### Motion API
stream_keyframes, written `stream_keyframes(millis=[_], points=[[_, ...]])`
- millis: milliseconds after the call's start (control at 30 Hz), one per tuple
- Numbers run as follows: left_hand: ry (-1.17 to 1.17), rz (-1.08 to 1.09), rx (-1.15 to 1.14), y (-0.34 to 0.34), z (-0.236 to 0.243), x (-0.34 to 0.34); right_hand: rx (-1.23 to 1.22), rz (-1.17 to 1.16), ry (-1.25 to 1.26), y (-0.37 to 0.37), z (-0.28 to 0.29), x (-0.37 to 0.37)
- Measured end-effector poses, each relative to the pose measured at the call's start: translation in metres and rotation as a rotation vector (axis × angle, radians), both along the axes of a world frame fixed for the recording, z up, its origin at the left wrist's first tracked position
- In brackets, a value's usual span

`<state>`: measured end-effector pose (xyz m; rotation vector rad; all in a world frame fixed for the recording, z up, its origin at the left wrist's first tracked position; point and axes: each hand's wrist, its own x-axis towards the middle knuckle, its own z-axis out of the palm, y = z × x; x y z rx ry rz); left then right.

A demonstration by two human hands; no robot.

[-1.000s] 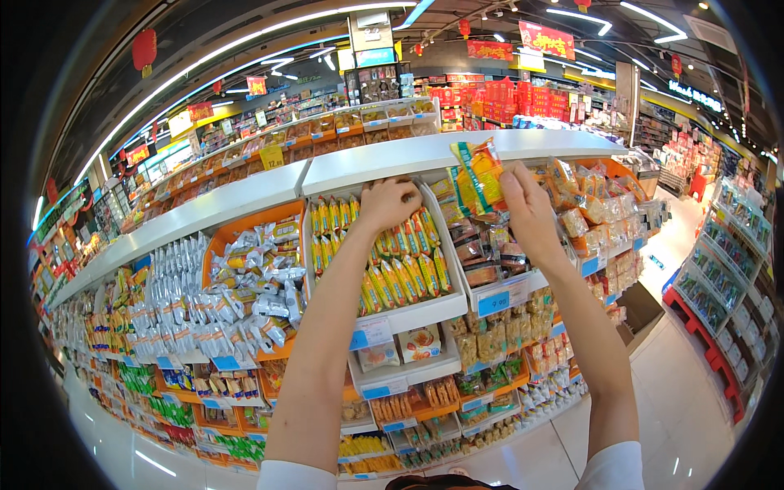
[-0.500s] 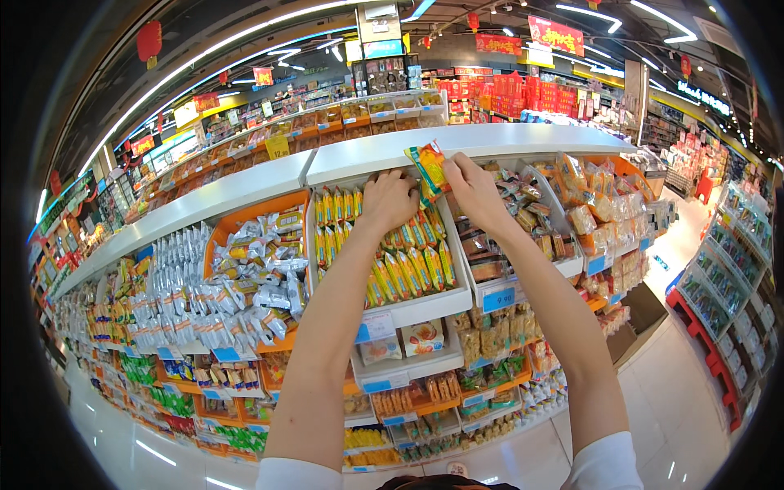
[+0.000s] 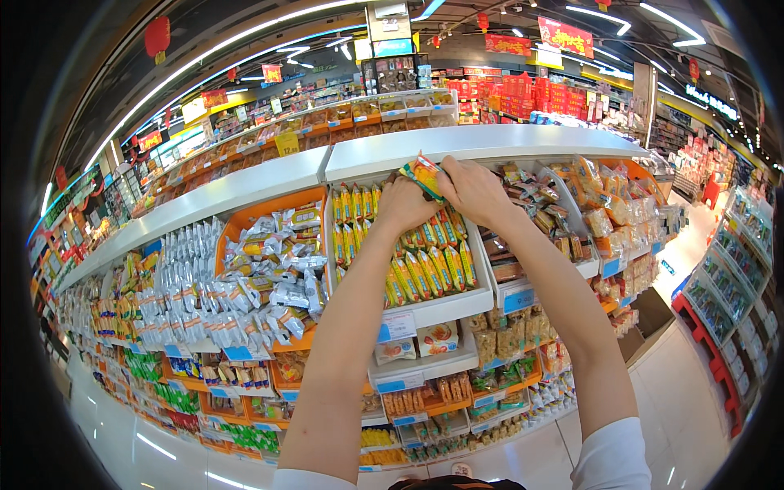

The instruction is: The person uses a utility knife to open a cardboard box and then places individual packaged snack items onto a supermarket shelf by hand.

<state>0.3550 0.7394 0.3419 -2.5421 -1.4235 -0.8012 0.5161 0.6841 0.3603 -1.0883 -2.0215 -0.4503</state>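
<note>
A small yellow, green and red snack packet is held up above the back of a white bin. My right hand closes on its right side, thumb and fingers pinching the wrapper. Against its lower left my left hand is closed too, though most of those fingertips are hidden behind the packet. Rows of matching yellow packets stand in the bin beneath both hands.
A white shelf ledge runs behind the bins. To the left, an orange bin holds silver-wrapped snacks. Brown packaged snacks fill the bin on the right. A glass-fronted rack with a red base stands far right.
My left hand has come right and up to the packet, meeting my right hand. The packet has tilted over toward the left. The whole view has shifted slightly.
</note>
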Motion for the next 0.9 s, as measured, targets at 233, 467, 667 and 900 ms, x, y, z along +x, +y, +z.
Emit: stream_keyframes(millis=[233, 467, 667, 900], points=[[-0.156, -0.045, 0.197, 0.000, -0.010, 0.009, 0.069, 0.073, 0.000, 0.014, -0.003, 0.009], [0.030, 0.029, 0.222, -0.004, -0.004, 0.011, -0.035, 0.268, 0.347, 0.008, -0.003, 0.007], [-0.019, 0.056, 0.284, -0.008, -0.009, 0.014, 0.004, 0.131, 0.121, 0.005, 0.005, 0.001], [-0.126, 0.036, 0.258, 0.000, -0.013, 0.012, -0.150, 0.255, 0.299, 0.011, 0.001, 0.011]])
